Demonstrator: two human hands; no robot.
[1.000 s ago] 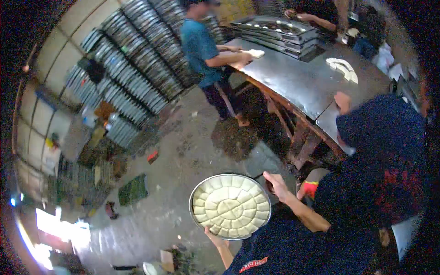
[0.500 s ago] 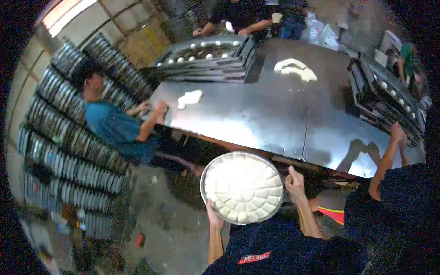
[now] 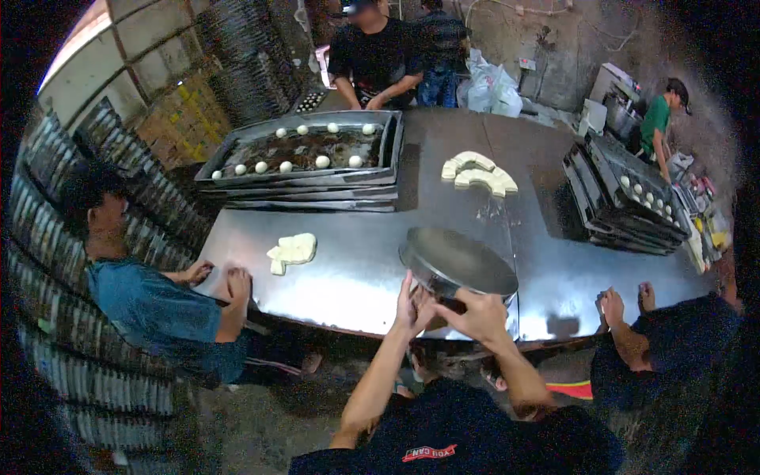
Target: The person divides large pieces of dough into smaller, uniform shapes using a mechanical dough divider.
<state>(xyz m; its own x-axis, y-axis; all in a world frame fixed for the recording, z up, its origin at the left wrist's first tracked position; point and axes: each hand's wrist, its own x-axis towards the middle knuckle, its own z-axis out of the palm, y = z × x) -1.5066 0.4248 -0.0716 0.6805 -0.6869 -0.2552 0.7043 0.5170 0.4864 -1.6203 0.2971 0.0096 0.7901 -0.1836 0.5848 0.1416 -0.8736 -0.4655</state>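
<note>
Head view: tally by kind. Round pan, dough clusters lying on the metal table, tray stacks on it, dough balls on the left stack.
Round pan: 1
Dough clusters: 2
Tray stacks: 2
Dough balls: 10
Total: 15

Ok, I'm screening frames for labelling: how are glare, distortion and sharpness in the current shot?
Head view: white glare washes the metal tabletop toward its near side; head view: fisheye bending, with black corners; head view: grain speckles dark areas, but the round pan and dough balls have readable outlines.
</note>
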